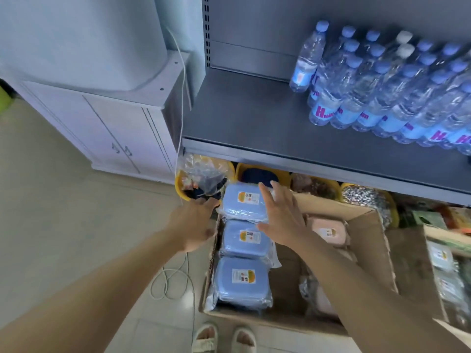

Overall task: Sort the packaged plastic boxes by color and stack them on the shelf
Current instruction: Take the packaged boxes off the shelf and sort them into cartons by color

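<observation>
Three blue plastic boxes in clear wrap lie in a row in a cardboard carton on the floor: far, middle, near. A pink wrapped box lies at the carton's right side. My left hand is at the left edge of the far blue box; its fingers are partly hidden, so its hold is unclear. My right hand has straight fingers laid against that box's right side. The grey shelf above stands bare on its left half.
Several water bottles fill the shelf's right half. Yellow tubs of goods sit under the shelf. A second carton with wrapped greenish boxes stands at the right. A white cabinet and a loose cable are at the left.
</observation>
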`<state>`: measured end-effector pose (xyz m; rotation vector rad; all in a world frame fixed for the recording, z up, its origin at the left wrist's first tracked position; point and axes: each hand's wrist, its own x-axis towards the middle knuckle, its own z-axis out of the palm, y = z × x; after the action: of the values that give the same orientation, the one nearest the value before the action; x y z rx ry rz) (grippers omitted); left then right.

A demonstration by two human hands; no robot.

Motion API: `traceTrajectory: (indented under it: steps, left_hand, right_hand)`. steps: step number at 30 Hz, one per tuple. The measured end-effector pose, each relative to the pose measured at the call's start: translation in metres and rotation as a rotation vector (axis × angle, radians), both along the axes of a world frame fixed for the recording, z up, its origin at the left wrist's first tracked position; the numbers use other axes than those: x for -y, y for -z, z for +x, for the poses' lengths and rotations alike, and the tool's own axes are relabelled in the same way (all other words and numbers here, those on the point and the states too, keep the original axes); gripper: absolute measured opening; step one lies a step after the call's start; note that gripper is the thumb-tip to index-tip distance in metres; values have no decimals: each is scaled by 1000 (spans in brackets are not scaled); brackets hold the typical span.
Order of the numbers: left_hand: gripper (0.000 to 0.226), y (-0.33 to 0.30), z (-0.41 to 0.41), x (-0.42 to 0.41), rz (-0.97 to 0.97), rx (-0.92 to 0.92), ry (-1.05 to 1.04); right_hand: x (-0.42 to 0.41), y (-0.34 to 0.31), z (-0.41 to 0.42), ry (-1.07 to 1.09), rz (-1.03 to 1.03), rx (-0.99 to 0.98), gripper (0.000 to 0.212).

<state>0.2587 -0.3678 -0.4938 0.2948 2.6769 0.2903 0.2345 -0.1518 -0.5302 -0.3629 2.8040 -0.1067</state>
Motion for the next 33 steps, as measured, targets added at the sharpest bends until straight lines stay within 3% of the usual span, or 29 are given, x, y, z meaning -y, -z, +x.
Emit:
traceTrajectory:
  steps: [4, 8, 16, 22, 33]
  left_hand:
    - [62, 24, -7, -2, 39, -2, 33]
    - [68, 44, -13, -3, 63, 5, 53]
    - [69, 57, -34, -23, 73, -79, 49]
    - [75, 91, -64, -61, -1, -146, 155]
    - [96, 130, -84, -86, 7, -59, 71]
  right_hand:
    - [7, 30, -22, -38, 18, -8, 99]
    - [7, 51, -30, -62, -36, -31, 88]
    - [-48, 10, -24, 254, -243, -256, 78]
    - [-94, 9, -16, 391, -328, -252, 75]
    - [-116, 34, -6, 433, -395, -230, 74]
